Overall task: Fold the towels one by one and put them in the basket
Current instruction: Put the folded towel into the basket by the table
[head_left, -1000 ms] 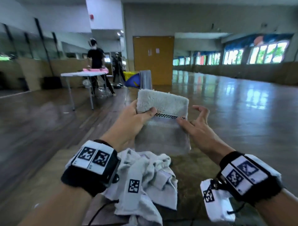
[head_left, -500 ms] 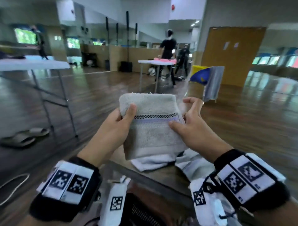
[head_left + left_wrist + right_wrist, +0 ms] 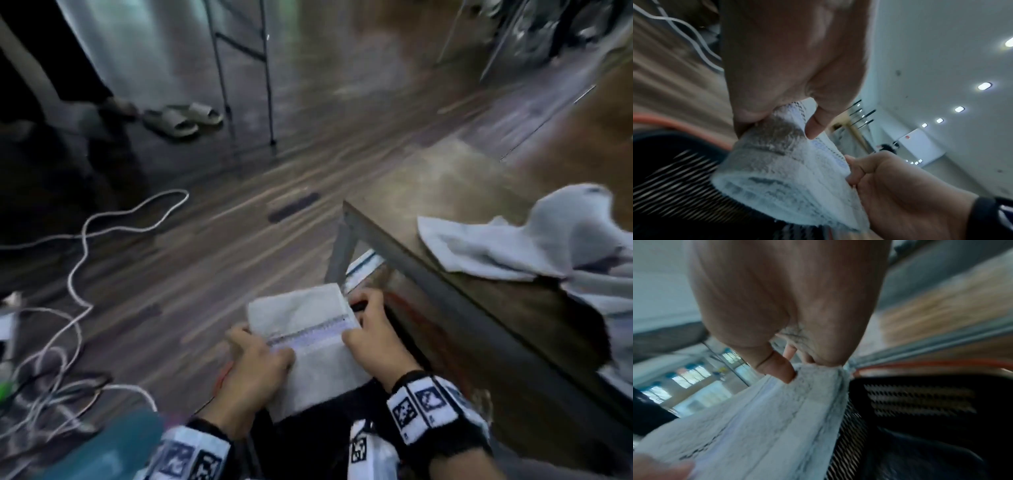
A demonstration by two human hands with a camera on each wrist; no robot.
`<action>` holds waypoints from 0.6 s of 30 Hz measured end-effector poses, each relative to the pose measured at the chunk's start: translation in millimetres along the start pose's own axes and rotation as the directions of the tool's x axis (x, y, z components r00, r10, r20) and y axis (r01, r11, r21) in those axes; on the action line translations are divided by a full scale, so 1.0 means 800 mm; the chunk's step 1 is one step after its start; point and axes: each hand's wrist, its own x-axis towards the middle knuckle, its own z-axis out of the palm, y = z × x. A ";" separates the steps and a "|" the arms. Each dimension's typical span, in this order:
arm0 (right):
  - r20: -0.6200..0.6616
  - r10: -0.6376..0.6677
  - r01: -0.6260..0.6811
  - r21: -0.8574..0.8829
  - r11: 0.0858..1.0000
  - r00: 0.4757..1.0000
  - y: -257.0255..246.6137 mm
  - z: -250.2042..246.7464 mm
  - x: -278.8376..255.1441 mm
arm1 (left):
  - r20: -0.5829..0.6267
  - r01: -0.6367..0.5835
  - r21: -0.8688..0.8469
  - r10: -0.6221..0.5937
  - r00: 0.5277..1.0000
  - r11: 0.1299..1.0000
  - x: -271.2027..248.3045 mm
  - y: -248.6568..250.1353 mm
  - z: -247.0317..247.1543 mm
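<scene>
Both hands hold a folded grey-white towel (image 3: 308, 346) with a checked and lilac stripe, low beside the table's near left corner (image 3: 346, 209). My left hand (image 3: 263, 349) grips its left edge, thumb on top. On the right edge my right hand (image 3: 363, 325) pinches it. Directly under the towel is the black mesh basket (image 3: 674, 178) with an orange rim (image 3: 920, 363). The left wrist view shows the left hand (image 3: 809, 123) pinching the towel (image 3: 787, 178). The right wrist view shows the right hand (image 3: 791, 369) on the towel (image 3: 766, 418). Unfolded white towels (image 3: 513, 240) lie on the table.
White cables (image 3: 78, 257) loop over the wooden floor at left. A pair of slippers (image 3: 181, 120) lies near the legs of a folding table (image 3: 246, 85) farther off. A teal object (image 3: 113, 445) sits at the bottom left. The table's metal frame (image 3: 445, 291) runs along the right.
The right hand took hold of the towel. Both hands carried it from above the table down and left to beside the table corner, over the basket. The head view swung down.
</scene>
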 end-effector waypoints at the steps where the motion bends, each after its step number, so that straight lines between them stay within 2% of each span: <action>1: 0.003 0.050 -0.050 -0.014 0.999 0.999 0.028 0.014 0.004 | -0.030 0.012 0.042 -0.010 0.999 0.999 0.002 -0.023 0.013; 2: 0.014 0.098 -0.097 -0.045 0.994 0.995 0.056 0.026 0.005 | -0.048 0.038 0.057 -0.035 0.998 0.998 0.004 -0.046 0.027; 4: 0.076 0.195 -0.185 -0.126 0.975 0.978 0.100 0.040 0.011 | 0.002 0.135 0.026 -0.135 0.991 0.991 0.007 -0.085 0.058; 6: 0.145 0.299 -0.266 -0.212 0.940 0.943 0.130 0.045 0.017 | 0.057 0.244 0.017 -0.244 0.968 0.970 0.010 -0.112 0.086; 8: 0.163 0.360 -0.313 -0.256 0.914 0.918 0.149 0.050 0.029 | 0.072 0.332 -0.009 -0.330 0.941 0.943 0.019 -0.132 0.106; 10: 0.157 0.386 -0.342 -0.250 0.906 0.909 0.158 0.057 0.045 | 0.090 0.405 -0.062 -0.399 0.912 0.912 0.026 -0.142 0.118; 15: 0.142 0.388 -0.373 -0.121 0.920 0.911 0.166 0.088 0.075 | -0.040 0.513 -0.104 -0.519 0.854 0.852 0.058 -0.165 0.123; 18: 0.139 0.389 -0.378 -0.100 0.921 0.911 0.186 0.103 0.065 | -0.027 0.588 -0.093 -0.592 0.805 0.804 0.078 -0.179 0.117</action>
